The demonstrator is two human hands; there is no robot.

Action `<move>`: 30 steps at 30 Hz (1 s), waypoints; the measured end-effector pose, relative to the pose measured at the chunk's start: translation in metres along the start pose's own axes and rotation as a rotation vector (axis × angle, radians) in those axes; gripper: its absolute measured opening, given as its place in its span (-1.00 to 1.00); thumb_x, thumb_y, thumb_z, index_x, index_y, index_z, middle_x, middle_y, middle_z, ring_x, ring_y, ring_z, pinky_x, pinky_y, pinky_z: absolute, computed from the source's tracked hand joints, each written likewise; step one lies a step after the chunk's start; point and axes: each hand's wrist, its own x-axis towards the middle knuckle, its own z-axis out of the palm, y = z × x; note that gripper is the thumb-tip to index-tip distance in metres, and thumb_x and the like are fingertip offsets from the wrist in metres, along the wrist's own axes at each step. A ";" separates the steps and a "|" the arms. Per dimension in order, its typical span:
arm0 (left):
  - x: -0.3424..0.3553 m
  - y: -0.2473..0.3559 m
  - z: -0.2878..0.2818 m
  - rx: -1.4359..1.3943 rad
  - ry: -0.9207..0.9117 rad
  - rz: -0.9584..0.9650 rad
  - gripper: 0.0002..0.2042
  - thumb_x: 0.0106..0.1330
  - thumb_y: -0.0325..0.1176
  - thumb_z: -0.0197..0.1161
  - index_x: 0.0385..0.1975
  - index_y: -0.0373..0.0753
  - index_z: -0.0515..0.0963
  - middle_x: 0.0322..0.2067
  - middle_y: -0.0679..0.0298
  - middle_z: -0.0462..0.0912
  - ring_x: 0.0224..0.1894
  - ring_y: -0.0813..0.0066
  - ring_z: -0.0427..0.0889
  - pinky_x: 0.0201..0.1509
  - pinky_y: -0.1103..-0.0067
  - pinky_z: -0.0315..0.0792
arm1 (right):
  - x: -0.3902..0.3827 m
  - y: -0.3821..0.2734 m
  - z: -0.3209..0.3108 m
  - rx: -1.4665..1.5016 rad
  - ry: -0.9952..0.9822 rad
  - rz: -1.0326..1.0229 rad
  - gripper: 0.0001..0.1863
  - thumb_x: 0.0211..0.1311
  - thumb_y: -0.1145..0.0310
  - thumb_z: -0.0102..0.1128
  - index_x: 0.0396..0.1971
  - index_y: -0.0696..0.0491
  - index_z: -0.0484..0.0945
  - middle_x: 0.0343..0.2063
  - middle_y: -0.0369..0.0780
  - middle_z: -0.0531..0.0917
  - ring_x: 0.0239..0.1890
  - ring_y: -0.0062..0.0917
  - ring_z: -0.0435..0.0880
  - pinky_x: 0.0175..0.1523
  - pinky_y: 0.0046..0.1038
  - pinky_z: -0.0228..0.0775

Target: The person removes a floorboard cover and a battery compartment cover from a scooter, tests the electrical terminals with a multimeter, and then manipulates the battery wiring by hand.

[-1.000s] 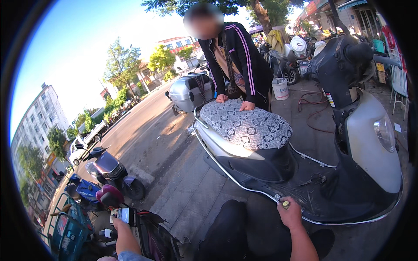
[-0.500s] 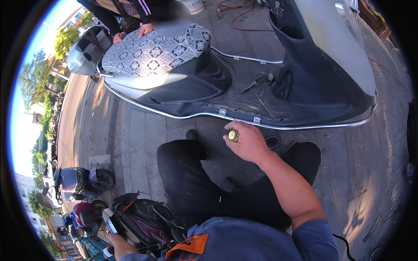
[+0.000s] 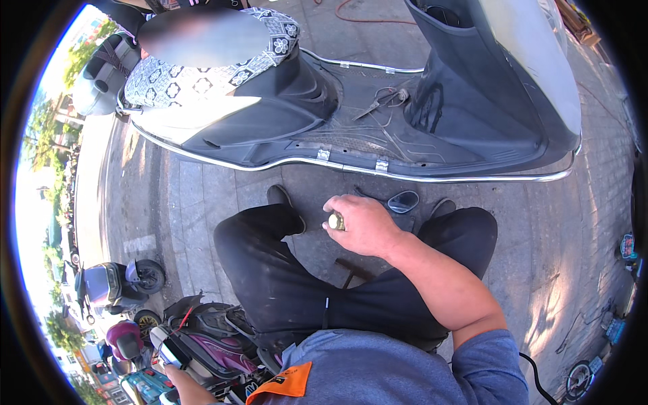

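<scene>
In front of me my right hand [image 3: 361, 223] is closed round a tool with a yellowish, round handle end [image 3: 336, 221]. That end faces up; the rest is hidden under the hand. It hovers below the chrome side rail [image 3: 347, 168] of a grey-and-black scooter [image 3: 270, 128], apart from it. At the lower left, my left hand [image 3: 177, 379] reaches beside a parked scooter with purple panels [image 3: 214, 343]. A flat dark-blue thing with a pale edge [image 3: 173, 355] is near its fingers, which I cannot make out. Scissors [image 3: 375, 105] lie on the scooter's footboard [image 3: 351, 135].
An oval mirror [image 3: 403, 201] lies on the paving beyond my right hand. Between my legs lies a dark T-shaped object [image 3: 352, 270]. Another person leans over the patterned seat cover [image 3: 169, 86]. Another scooter [image 3: 111, 283] stands at the left. A reddish hose [image 3: 371, 19] runs behind.
My view has shifted, so the scooter sits higher and the mirror shows more. My right hand, with the tool, is farther from the rail. The other person bends lower over the seat.
</scene>
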 end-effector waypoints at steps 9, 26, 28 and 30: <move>0.007 -0.012 -0.007 0.026 0.023 0.013 -0.35 0.50 0.16 0.05 0.44 -0.10 0.51 0.28 0.07 0.59 0.40 -0.04 0.43 0.42 0.05 0.34 | 0.001 0.002 0.003 -0.013 0.050 -0.029 -0.66 0.30 0.20 0.45 -0.05 0.06 0.65 -0.18 -0.09 0.77 -0.09 -0.09 0.78 0.04 -0.12 0.64; -0.063 0.097 -0.091 -0.556 0.728 0.861 -0.45 0.56 0.02 0.25 0.33 -0.28 0.56 0.29 -0.07 0.60 0.38 -0.05 0.49 0.48 0.11 0.34 | -0.005 0.011 -0.012 -0.019 0.056 -0.034 -0.66 0.34 0.16 0.41 -0.04 0.06 0.65 -0.16 -0.09 0.77 -0.08 -0.09 0.78 0.04 -0.11 0.63; -0.132 0.146 -0.111 -0.769 0.695 1.085 -0.48 0.55 -0.02 0.29 0.30 -0.31 0.58 0.28 -0.07 0.59 0.35 -0.04 0.50 0.46 0.07 0.35 | -0.006 0.012 -0.011 -0.032 0.030 -0.036 -0.68 0.34 0.16 0.41 -0.08 0.06 0.64 -0.21 -0.09 0.76 -0.11 -0.07 0.77 0.01 -0.07 0.62; -0.227 0.170 -0.128 -1.031 0.527 1.323 -0.53 0.54 -0.14 0.34 0.29 -0.32 0.59 0.26 -0.09 0.59 0.32 -0.03 0.52 0.42 0.05 0.40 | -0.013 0.000 0.004 -0.121 -0.125 -0.051 -0.70 0.33 0.17 0.39 -0.13 0.06 0.61 -0.24 -0.09 0.74 -0.13 -0.03 0.75 -0.03 -0.02 0.60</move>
